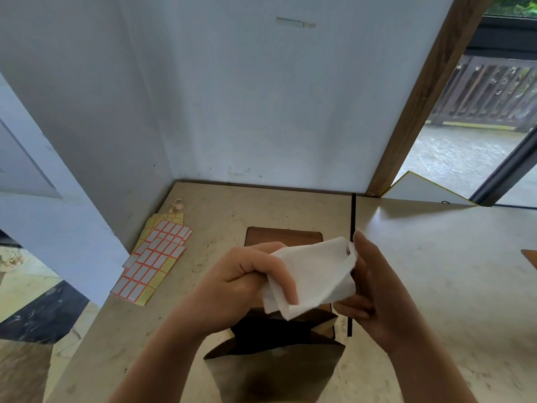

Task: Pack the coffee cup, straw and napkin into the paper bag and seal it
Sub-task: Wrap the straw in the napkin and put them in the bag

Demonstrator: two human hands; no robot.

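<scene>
Both forearms come up from the bottom edge and converge toward the middle, bare to the wrists. The left hand (247, 283) is turned back-up, its knuckles raised and its fingers (286, 282) curled down and inward, pinching the napkin (316, 274) along its left edge (the thumb is tucked underneath and cannot be seen). The right hand (374, 289) stands on edge, palm facing left toward the other hand, with the index finger stretched upward and the thumb pressed against the napkin's upper right corner. Its lower fingers curl in below the napkin, their tips pointing left. The two hands are close together, at about the same height, with only the napkin between them.
</scene>
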